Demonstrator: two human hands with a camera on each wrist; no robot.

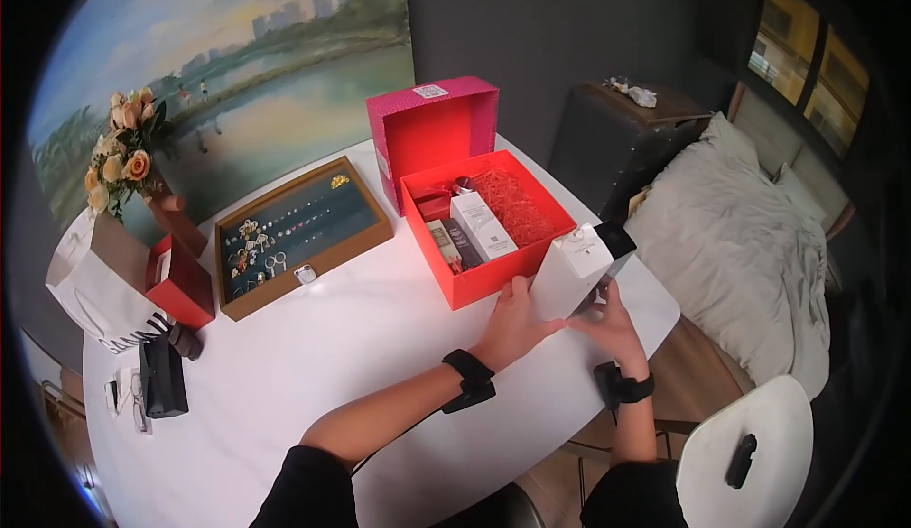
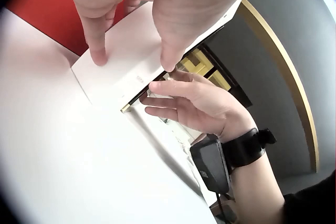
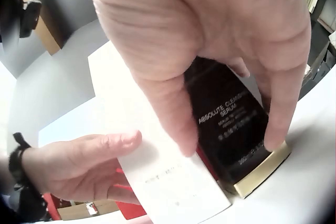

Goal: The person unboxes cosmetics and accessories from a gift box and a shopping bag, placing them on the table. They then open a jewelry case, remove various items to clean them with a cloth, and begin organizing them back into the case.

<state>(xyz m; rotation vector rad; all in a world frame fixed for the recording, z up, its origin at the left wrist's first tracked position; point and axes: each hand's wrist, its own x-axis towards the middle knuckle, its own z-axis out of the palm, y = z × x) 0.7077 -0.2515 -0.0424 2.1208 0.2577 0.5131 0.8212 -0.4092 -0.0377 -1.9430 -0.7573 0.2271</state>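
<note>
My left hand [image 1: 517,327] grips a tall white box [image 1: 567,267] near the table's right end, thumb on one face and fingers around the other side. Against that box stands a dark serum bottle [image 3: 228,121] with a gold base and pale lettering reading "SERUM". My right hand [image 1: 612,327] holds this bottle, its thumb along the seam between bottle and white box and its fingers on the far side. In the head view the bottle's black top [image 1: 617,239] shows beside the white box. The left wrist view shows the white box [image 2: 123,58] tilted close over the white tabletop.
Just beyond my hands sits an open red gift box [image 1: 465,286] with red shredded paper and several small boxes, its pink lid [image 1: 389,115] upright behind. A jewelry tray [image 1: 370,239], paper bag [image 1: 100,272] and flowers [image 1: 138,166] stand left. At right is a white chair [image 1: 773,433].
</note>
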